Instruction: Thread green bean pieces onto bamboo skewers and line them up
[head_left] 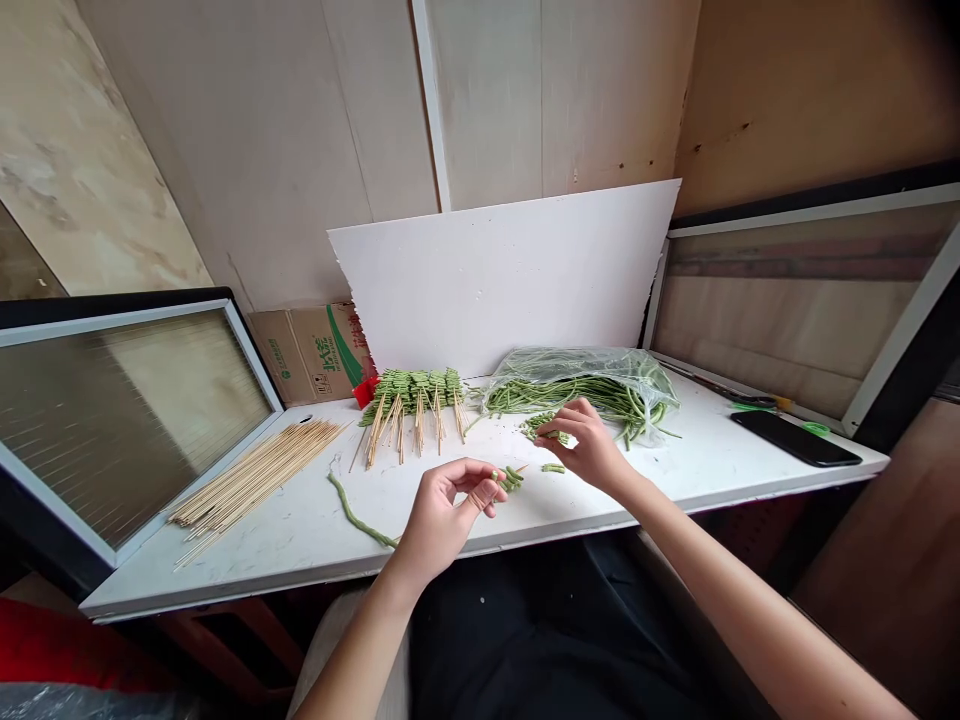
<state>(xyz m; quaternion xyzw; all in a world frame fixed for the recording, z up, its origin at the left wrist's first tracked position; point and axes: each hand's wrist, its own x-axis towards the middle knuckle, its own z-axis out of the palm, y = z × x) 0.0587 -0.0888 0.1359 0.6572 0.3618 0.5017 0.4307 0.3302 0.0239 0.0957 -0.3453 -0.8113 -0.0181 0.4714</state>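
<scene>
My left hand [448,505] is closed near the table's front edge, around a bamboo skewer whose pointed tip [523,467] shows past short green bean pieces [511,480]. The rest of that skewer is hidden by my fingers. To the right, my right hand [581,440] bends its fingers together at a small pile of cut bean pieces [534,424]; what lies between the fingertips is hard to make out. One short bean piece [553,468] rests on the table just below it. A long bean [356,512] lies to the left of my left hand.
Bean-laden skewers [420,388] are stacked at the back, handles toward me. Bare skewers [259,480] lie at left. A clear plastic bag [585,365] of long beans sits behind my right hand. A black phone [793,438] is at right, a cardboard box [307,350] back left.
</scene>
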